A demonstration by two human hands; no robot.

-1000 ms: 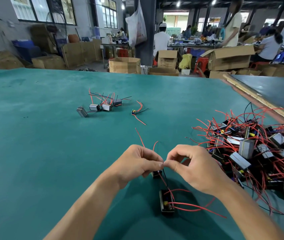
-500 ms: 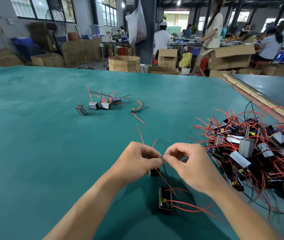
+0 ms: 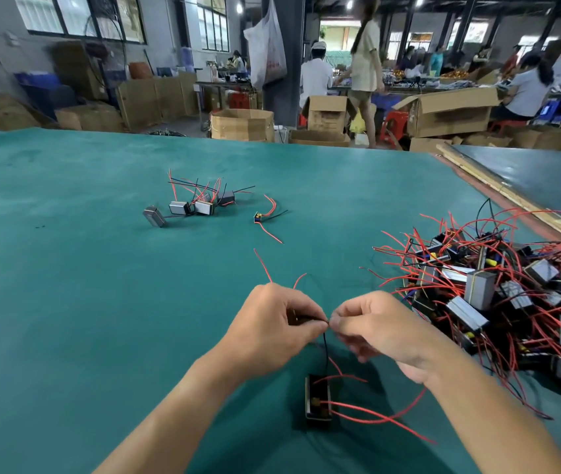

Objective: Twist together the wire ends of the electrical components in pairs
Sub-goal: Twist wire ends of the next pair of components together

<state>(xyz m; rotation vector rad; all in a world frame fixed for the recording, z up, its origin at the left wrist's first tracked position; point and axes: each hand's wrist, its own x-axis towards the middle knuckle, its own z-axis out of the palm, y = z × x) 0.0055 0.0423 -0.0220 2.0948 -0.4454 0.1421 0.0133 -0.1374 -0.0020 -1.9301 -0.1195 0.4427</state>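
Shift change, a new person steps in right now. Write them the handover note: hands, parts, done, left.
Left hand and right hand: the fingers of both pinch the thin black wire where they meet. Whether the twist is finished cannot be seen.
The wire rises from the small black box component on the green table, close to the body. Its red leads lie loose.
Apparently done: the cluster of grey box components further out.
Left: the joint in hand, then the tangled pile of red-wired components on the right.
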